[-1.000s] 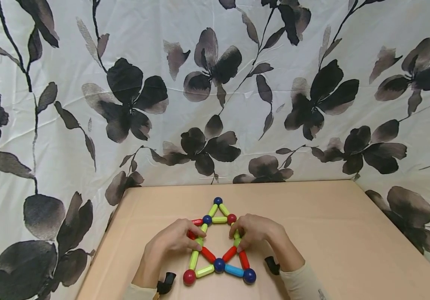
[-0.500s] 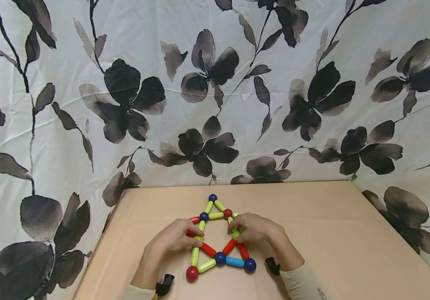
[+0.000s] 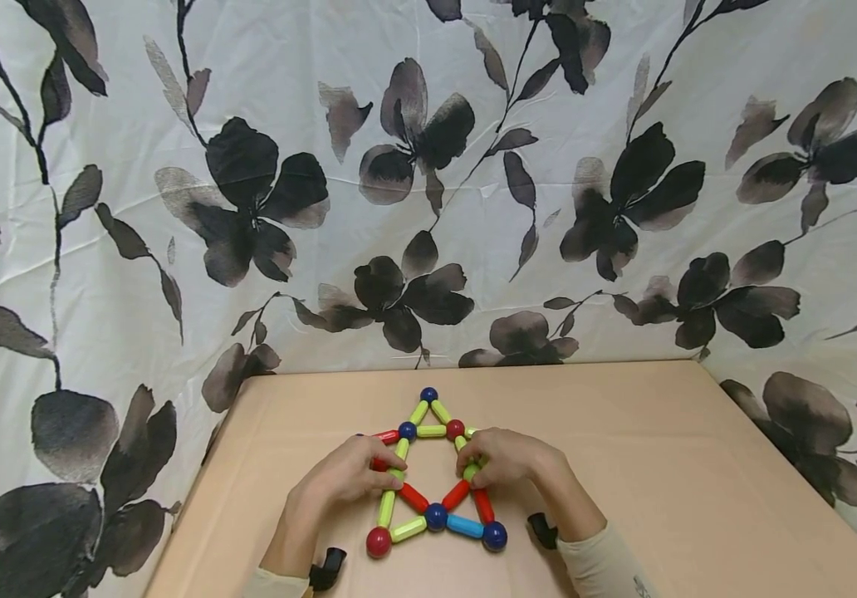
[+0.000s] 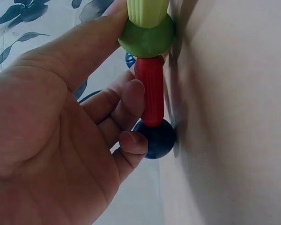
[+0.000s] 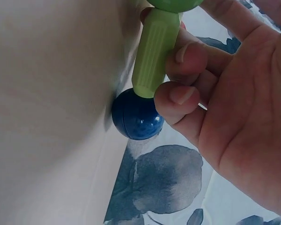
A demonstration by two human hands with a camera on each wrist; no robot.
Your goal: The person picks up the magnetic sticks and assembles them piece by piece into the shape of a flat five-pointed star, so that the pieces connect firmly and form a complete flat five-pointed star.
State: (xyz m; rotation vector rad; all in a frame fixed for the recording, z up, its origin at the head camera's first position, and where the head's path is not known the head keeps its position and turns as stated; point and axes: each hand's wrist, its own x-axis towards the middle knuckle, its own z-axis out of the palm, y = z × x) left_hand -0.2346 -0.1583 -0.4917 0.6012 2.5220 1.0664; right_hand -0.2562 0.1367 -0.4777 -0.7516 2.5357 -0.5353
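A star-like figure of magnetic rods and balls lies on the table, with a blue ball (image 3: 436, 517) at its front middle and a red ball (image 3: 379, 542) at front left. My left hand (image 3: 342, 475) grips its left side. In the left wrist view, the thumb is at a green ball (image 4: 147, 40) and bent fingers touch a red rod (image 4: 150, 91). My right hand (image 3: 514, 458) grips the right side, its fingers bent against a lime rod (image 5: 155, 52) below another green ball (image 5: 175, 3). The hands hide the figure's outer side points in the head view.
The tan tabletop (image 3: 660, 465) stretches to both sides of the figure. A white cloth with dark flowers (image 3: 413, 299) hangs behind the table. Black straps (image 3: 329, 569) are at the wrists.
Both hands keep their hold while the figure has slid a little away from me. It tilted slightly on the way, then turned partly back. The head view has shifted slightly.
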